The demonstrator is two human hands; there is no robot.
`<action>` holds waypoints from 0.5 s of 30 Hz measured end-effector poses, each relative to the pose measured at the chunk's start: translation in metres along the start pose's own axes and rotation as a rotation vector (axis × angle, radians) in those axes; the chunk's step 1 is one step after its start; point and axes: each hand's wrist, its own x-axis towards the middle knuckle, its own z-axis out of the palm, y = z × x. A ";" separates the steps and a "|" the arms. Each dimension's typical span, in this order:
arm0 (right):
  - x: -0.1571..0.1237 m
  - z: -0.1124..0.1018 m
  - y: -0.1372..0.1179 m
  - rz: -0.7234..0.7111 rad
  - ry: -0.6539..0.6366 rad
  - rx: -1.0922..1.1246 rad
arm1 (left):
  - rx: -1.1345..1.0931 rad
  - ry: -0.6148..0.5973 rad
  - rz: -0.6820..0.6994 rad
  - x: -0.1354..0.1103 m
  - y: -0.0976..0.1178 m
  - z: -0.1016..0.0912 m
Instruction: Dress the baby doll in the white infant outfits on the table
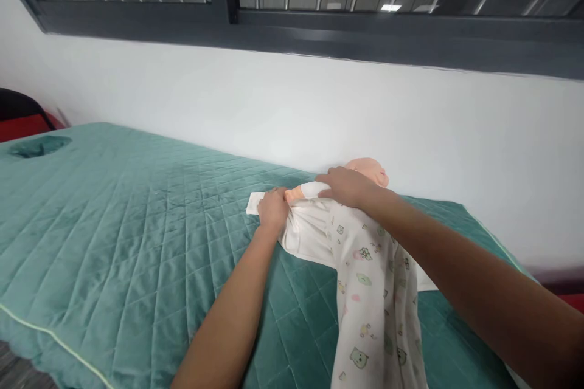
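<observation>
A baby doll lies on the green quilted bed cover, its head close to the wall and partly behind my right hand. A white baby garment with small green and pink animal prints is spread over it and hangs toward me. My left hand is closed on the garment's plain white cloth, beside a bare strip of the doll's arm. A white cloth end sticks out left of that hand. With bent fingers, my right hand grips the white cloth near the doll's head.
Behind the bed stands a white wall, below a dark-framed window with metal bars. The bed cover has a hole at far left. A red and black chair-like thing shows at the left edge.
</observation>
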 end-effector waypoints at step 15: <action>0.029 0.030 -0.021 0.016 0.044 0.231 | 0.233 0.114 0.265 -0.004 0.020 0.008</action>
